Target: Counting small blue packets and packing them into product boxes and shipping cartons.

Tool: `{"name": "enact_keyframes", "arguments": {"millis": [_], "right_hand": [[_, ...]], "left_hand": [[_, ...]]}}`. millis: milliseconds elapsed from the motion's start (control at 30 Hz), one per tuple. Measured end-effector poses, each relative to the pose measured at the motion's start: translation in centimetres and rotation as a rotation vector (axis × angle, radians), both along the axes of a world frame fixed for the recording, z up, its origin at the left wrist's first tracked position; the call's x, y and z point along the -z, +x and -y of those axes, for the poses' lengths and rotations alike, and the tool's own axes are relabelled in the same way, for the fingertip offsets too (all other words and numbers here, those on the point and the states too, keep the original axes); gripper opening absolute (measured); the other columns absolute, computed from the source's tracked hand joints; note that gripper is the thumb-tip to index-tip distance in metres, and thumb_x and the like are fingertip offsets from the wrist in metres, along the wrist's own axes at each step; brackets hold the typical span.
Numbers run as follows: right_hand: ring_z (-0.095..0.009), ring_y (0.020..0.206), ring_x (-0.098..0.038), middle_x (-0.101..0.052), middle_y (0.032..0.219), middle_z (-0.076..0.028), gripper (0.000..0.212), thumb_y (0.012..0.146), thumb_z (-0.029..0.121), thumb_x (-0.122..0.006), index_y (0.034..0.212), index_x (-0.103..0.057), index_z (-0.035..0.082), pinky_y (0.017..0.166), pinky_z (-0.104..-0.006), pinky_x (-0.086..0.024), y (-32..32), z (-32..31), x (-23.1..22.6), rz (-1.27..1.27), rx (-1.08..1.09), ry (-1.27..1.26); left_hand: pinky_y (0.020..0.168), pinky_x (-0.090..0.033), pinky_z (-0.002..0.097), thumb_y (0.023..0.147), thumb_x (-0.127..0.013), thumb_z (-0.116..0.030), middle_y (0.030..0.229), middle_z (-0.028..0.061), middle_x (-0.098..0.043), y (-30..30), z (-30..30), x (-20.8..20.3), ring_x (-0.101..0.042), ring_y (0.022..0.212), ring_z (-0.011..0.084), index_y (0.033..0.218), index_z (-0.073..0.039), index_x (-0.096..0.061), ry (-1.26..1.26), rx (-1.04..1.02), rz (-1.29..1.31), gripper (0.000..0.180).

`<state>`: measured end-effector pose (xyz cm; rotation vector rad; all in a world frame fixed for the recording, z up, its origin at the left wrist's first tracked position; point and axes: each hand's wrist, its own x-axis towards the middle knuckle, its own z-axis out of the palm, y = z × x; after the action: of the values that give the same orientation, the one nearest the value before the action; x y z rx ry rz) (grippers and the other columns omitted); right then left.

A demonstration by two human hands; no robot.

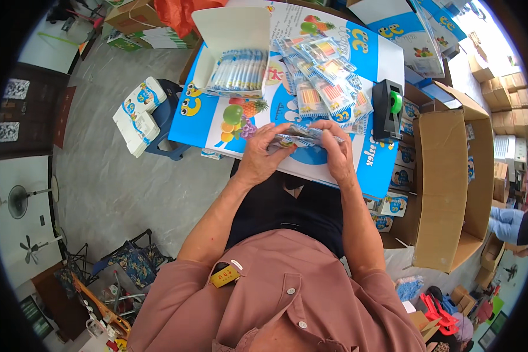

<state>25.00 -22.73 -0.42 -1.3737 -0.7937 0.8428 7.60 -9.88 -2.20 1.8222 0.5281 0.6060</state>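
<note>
At the far left, a stack of small printed cartons (138, 114) rests on a blue stool (169, 120) beside the bench (387, 167), which is covered by a blue printed sheet with fruit pictures. Further right on the bench, an open white box (236, 56) holds a row of packets standing on edge. In front of the person, the left hand (264, 155) and the right hand (337, 154) together hold a thin stack of flat clear packets (302, 136) just above the near edge of the bench. The fingers of both hands are closed on the stack, one hand at each end. The long axis of the stack runs left to right, roughly level. The packets appear light, thin and flexible, with a smooth film surface likely to slip; grip is best taken at the short ends, pinching the whole stack so the layers stay aligned. Behind the hands lies a loose pile of similar packets (328, 79). To the right stands a black tape dispenser (387, 108), then an open cardboard carton (452, 188).
</note>
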Motion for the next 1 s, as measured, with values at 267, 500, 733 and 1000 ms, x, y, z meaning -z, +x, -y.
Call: {"name": "enact_keyframes", "arguments": {"millis": [267,500,733,1000], "right_hand": [[-0.016,0.094,-0.061,-0.070,0.099,-0.010,0.062,0.112,0.047,-0.033,0.099,-0.067,-0.003,0.089,-0.0315,-0.048,-1.3,-1.7,1.6,0.145,0.082,0.134],[-0.016,0.093,-0.061,-0.068,0.098,-0.009,0.062,0.111,0.050,-0.031,0.098,-0.064,-0.001,0.087,-0.0314,-0.048,-2.0,-2.9,2.5,0.065,0.097,0.182],[-0.015,0.093,-0.057,-0.064,0.103,-0.007,0.051,0.109,0.048,-0.042,0.101,-0.062,0.002,0.086,-0.0303,-0.046,-2.7,-4.2,1.7,-0.010,-0.014,0.268],[-0.022,0.099,-0.062,-0.066,0.110,-0.015,0.039,0.104,0.037,-0.056,0.112,-0.061,0.000,0.089,-0.0360,-0.050,-1.8,-4.6,-2.1,0.332,-0.054,0.047]], "left_hand": [[0.098,-0.050,0.0399,0.089,-0.077,-0.008,0.122,0.0147,-0.062,0.4,0.5,-0.1,-0.061,0.113,0.0324,0.130,-0.006,-0.057,0.247,-0.060,0.063,0.045],[0.101,-0.049,0.0423,0.089,-0.076,-0.008,0.136,0.0183,-0.058,0.6,0.7,0.5,-0.057,0.124,0.0361,0.137,-0.003,-0.050,0.238,-0.037,0.131,0.055],[0.102,-0.051,0.0424,0.089,-0.074,-0.004,0.146,0.0197,-0.053,0.3,0.6,0.3,-0.055,0.127,0.0385,0.149,-0.003,-0.040,0.191,0.002,0.057,0.069],[0.099,-0.051,0.0349,0.091,-0.069,0.002,0.133,0.0167,-0.061,0.0,0.7,0.6,-0.063,0.118,0.0254,0.144,-0.002,-0.043,-0.120,-0.063,0.120,0.059]]}}
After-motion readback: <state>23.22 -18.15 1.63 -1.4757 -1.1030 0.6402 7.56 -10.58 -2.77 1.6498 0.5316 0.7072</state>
